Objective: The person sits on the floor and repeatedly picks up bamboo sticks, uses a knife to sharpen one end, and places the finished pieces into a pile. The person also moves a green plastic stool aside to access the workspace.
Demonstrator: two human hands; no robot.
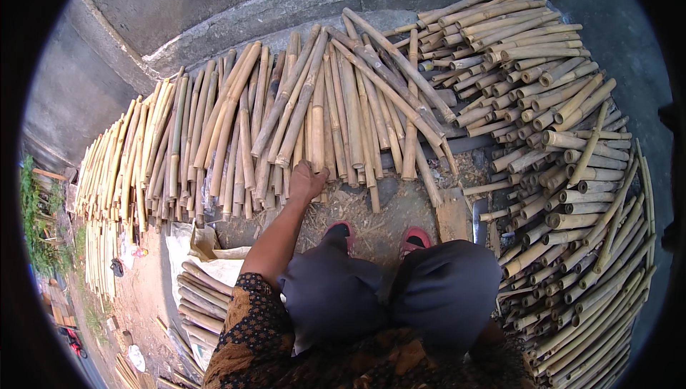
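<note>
My left hand (pixel 307 182) reaches forward to the near end of a pale bamboo pole (pixel 318 132) in the pile before me. Its fingers are curled around that end, partly hidden by the back of the hand. Close on both sides lie more cut bamboo poles (pixel 346 114), their near ends pointing toward my feet. Several poles rest slantwise across the top, such as one leaning long pole (pixel 400 67). My right hand is out of sight; only part of that arm shows beside my right knee, low in the view.
Stacked bamboo (pixel 564 175) rises high along the right wall. Near my right foot lie a wooden board (pixel 452 216) and a broad metal blade (pixel 479 222). A white sack (pixel 196 250) and smaller bamboo pieces (pixel 204 300) sit at left. A concrete wall (pixel 214 3) closes the back.
</note>
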